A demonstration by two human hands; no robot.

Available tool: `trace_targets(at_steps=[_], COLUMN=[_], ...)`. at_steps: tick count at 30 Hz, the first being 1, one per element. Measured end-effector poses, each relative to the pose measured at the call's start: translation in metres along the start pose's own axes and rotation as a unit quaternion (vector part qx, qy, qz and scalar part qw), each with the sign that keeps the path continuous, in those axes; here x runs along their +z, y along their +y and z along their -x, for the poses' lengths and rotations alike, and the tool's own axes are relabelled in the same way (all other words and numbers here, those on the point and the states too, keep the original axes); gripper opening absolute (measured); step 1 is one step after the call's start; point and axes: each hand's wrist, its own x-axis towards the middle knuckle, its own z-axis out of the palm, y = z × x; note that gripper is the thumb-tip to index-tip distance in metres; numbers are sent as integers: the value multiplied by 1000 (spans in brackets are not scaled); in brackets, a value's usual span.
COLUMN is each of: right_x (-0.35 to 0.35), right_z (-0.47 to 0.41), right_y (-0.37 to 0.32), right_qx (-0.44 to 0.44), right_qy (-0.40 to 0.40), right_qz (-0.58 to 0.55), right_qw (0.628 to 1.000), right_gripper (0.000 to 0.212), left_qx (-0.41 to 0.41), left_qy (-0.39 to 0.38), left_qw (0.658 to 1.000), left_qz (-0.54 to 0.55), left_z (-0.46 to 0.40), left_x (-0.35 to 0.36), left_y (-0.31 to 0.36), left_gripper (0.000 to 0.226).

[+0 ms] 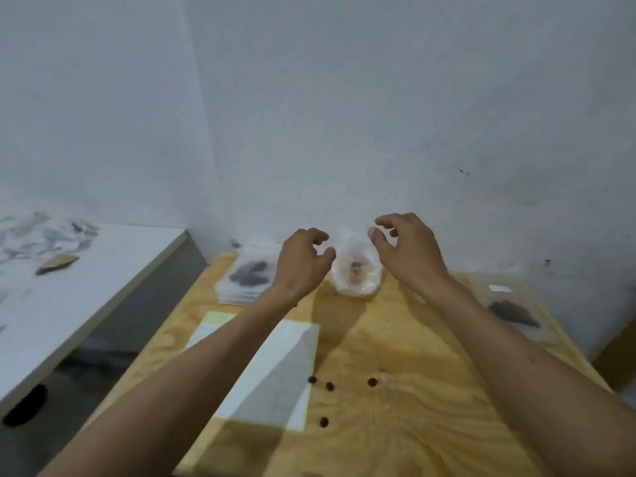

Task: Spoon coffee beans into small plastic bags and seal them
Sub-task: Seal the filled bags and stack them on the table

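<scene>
A clear plastic container or bag (356, 275) with a few dark coffee beans inside stands at the back middle of the wooden table (413, 425). My left hand (303, 261) hovers just left of it, and my right hand (407, 249) hovers just right and slightly above. The fingers of both hands are loosely bent, with a gap to the thumb, and hold nothing. A stack of small clear bags (246, 275), the top one holding beans, lies at the back left. Several loose beans (329, 386) lie on the wood nearer to me.
A white sheet of paper (275, 370) lies on the table under my left forearm. A flat clear bag with dark beans (512, 313) lies at the right edge. The wall stands right behind the table. A white counter (86, 290) with scraps runs along the left.
</scene>
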Motion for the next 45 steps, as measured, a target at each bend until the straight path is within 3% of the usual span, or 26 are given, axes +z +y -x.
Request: trace_targets(at_steps=[4, 9, 14, 19, 23, 27, 30, 33, 37, 42, 45], right_x=[53, 111, 144, 148, 141, 132, 126, 121, 122, 143, 156], right_z=[-6, 3, 11, 8, 3, 1, 4, 9, 22, 43, 54], right_y=[-55, -98, -108, -100, -91, -90, -101, -116, -134, -151, -156], right_qx=[-30, 30, 100, 181, 219, 191, 142, 100, 38, -13, -4], right_qy=[-91, -227, -259, -201, -187, -196, -200, -212, -258, -359, -373], right_qz=[-5, 28, 22, -73, -179, -273, -294, -275, -165, -28, 0], right_qw=[995, 973, 960, 960, 941, 922, 924, 932, 951, 933, 928], right_gripper=[33, 37, 37, 21, 18, 8, 4, 5, 18, 19, 29], left_qx=[-71, -201, -229, -204, -196, -172, -146, -131, -129, -151, -158], left_qy=[30, -38, -40, 33, 91, 150, 167, 205, 244, 272, 286], left_qw=[995, 962, 968, 977, 975, 947, 927, 911, 897, 887, 884], left_qz=[-70, -178, -100, -55, 51, 228, 304, 334, 346, 342, 335], left_z=[2, 7, 18, 20, 21, 17, 12, 13, 24, 42, 53], left_x=[-56, -86, -80, -78, -78, -91, -108, -121, -138, -152, -155], left_y=[-55, -108, -129, -129, -125, -118, -111, -109, -116, -127, -134], left_gripper=[42, 50, 46, 24, 52, 36, 27, 16, 15, 15, 15])
